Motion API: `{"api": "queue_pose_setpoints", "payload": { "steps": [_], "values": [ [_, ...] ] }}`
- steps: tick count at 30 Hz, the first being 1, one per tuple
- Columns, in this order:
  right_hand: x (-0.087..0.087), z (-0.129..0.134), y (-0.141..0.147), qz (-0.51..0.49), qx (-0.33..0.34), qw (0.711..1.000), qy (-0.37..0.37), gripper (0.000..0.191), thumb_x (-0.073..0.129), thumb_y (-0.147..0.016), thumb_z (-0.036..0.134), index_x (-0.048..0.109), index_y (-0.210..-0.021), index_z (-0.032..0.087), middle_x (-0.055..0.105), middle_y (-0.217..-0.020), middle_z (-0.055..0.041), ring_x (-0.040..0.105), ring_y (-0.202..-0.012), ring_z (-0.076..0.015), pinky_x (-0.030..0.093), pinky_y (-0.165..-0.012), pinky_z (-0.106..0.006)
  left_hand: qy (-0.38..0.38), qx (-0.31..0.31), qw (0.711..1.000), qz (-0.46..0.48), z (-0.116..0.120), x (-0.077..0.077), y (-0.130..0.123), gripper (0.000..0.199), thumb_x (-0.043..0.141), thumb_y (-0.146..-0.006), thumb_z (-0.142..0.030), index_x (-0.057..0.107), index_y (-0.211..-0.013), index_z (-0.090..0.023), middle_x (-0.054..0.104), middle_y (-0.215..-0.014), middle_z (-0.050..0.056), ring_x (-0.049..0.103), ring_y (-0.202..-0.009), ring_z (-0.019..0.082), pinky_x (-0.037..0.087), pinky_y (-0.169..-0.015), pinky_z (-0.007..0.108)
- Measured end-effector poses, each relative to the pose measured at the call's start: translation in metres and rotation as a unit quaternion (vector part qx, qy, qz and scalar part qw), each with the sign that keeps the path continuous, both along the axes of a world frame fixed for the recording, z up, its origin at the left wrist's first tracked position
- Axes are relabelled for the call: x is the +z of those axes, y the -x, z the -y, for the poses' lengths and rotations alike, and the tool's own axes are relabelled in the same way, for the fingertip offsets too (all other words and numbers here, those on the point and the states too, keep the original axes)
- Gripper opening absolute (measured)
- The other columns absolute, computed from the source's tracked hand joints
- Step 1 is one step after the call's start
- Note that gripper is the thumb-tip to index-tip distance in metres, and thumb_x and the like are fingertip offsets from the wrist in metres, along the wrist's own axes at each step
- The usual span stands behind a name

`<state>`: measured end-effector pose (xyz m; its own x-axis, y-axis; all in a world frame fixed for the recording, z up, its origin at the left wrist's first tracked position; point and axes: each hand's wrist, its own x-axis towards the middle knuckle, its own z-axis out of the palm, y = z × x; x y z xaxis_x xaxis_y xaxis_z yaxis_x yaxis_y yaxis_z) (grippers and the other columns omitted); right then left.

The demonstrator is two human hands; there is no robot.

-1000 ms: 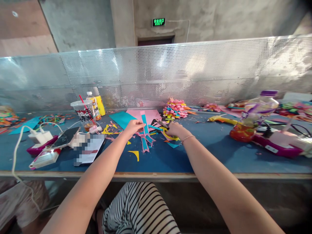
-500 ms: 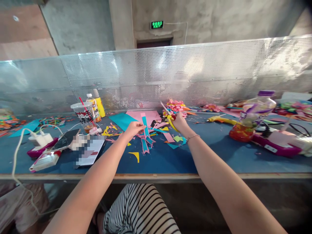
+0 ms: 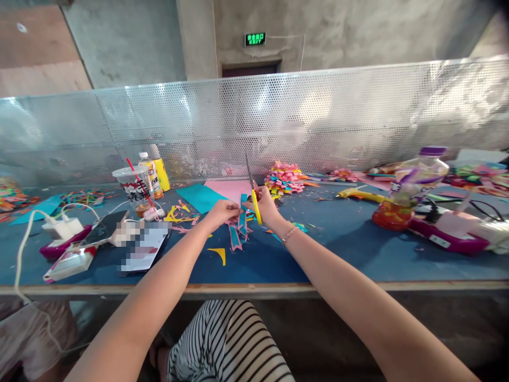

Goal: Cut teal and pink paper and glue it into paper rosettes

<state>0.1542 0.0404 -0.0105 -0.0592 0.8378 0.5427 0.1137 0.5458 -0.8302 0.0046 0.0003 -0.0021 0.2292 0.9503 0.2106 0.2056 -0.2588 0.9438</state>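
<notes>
The worktop's (image 3: 342, 260) pale front edge is closest, and a wide stretch of flat blue runs between the hands and a plastic bottle (image 3: 392, 215) of red stuff. A curvy yellow scrap (image 3: 219, 255) sits this side of the left hand (image 3: 226, 213), whose fingers are pinching a blue-and-pink paper strip (image 3: 244, 220) mid-worktop. Right hand's (image 3: 266, 208) fingers are wrapped round yellow-handled scissors (image 3: 256, 204), metal blades up. Behind: smooth paper sheets (image 3: 199, 197), a ruffly paper pile (image 3: 284, 178), shiny perforated screen (image 3: 191, 127), rough grey wall (image 3: 358, 32).

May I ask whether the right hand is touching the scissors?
Touching: the head view shows the right hand gripping the scissors at their yellow handle.
</notes>
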Motion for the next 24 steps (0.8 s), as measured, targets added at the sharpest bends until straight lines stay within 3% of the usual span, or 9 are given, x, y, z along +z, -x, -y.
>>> {"api": "queue_pose_setpoints", "payload": {
  "steps": [4, 9, 13, 15, 19, 24],
  "values": [
    [0.003, -0.001, -0.006, -0.003, -0.031, 1.0, -0.002, 0.048, 0.068, -0.052, 0.036, 0.03, -0.079, 0.023, 0.042, -0.068, 0.0061, 0.044, -0.062, -0.0101, 0.039, -0.057, -0.025, 0.014, -0.007, 1.0, 0.009, -0.002, -0.003, 0.001, 0.032, 0.074, -0.05, -0.038, 0.055, -0.059, -0.013, 0.052, -0.048, -0.003, 0.051, -0.045, 0.008, 0.044, -0.05, 0.023],
    [0.005, 0.0, -0.011, -0.032, 0.008, 0.999, 0.005, 0.05, 0.068, -0.052, 0.035, 0.03, -0.081, 0.023, 0.041, -0.068, 0.0067, 0.045, -0.06, -0.0092, 0.039, -0.054, -0.023, 0.071, 0.023, 0.997, -0.032, -0.003, -0.002, 0.002, 0.029, 0.071, -0.055, -0.038, 0.06, -0.064, -0.012, 0.057, -0.05, 0.0, 0.055, -0.048, 0.012, 0.046, -0.053, 0.027],
    [0.005, 0.002, -0.01, -0.068, 0.047, 0.996, 0.019, 0.049, 0.069, -0.053, 0.033, 0.029, -0.08, 0.023, 0.041, -0.067, 0.0079, 0.045, -0.057, -0.0079, 0.04, -0.054, -0.023, -0.032, 0.079, 0.994, -0.065, -0.005, -0.001, 0.004, 0.029, 0.063, -0.063, -0.042, 0.064, -0.066, -0.014, 0.064, -0.063, 0.004, 0.058, -0.06, 0.014, 0.044, -0.056, 0.025],
    [0.005, 0.003, -0.008, -0.077, 0.063, 0.995, 0.024, 0.049, 0.069, -0.053, 0.033, 0.03, -0.08, 0.022, 0.041, -0.067, 0.008, 0.045, -0.057, -0.0073, 0.04, -0.054, -0.022, -0.063, 0.073, 0.995, -0.04, -0.004, -0.001, 0.002, 0.029, 0.063, -0.063, -0.042, 0.066, -0.072, -0.014, 0.065, -0.068, 0.004, 0.057, -0.062, 0.013, 0.042, -0.055, 0.023],
    [0.007, 0.008, -0.003, -0.084, 0.075, 0.993, 0.03, 0.049, 0.071, -0.052, 0.033, 0.031, -0.08, 0.022, 0.042, -0.067, 0.0078, 0.046, -0.059, -0.0071, 0.04, -0.054, -0.021, -0.046, 0.034, 0.998, -0.011, 0.003, 0.003, -0.004, 0.03, 0.069, -0.057, -0.038, 0.064, -0.071, -0.013, 0.057, -0.055, -0.001, 0.049, -0.05, 0.009, 0.038, -0.049, 0.021],
    [0.013, 0.02, -0.001, -0.126, 0.094, 0.984, 0.086, 0.046, 0.067, -0.058, 0.042, 0.031, -0.08, 0.023, 0.04, -0.063, 0.0092, 0.041, -0.047, -0.0048, 0.036, -0.042, -0.018, -0.064, 0.057, 0.996, 0.033, 0.0, 0.005, 0.0, 0.026, 0.069, -0.057, -0.037, 0.06, -0.064, -0.013, 0.052, -0.05, -0.002, 0.046, -0.046, 0.007, 0.037, -0.046, 0.02]
  ]
}}
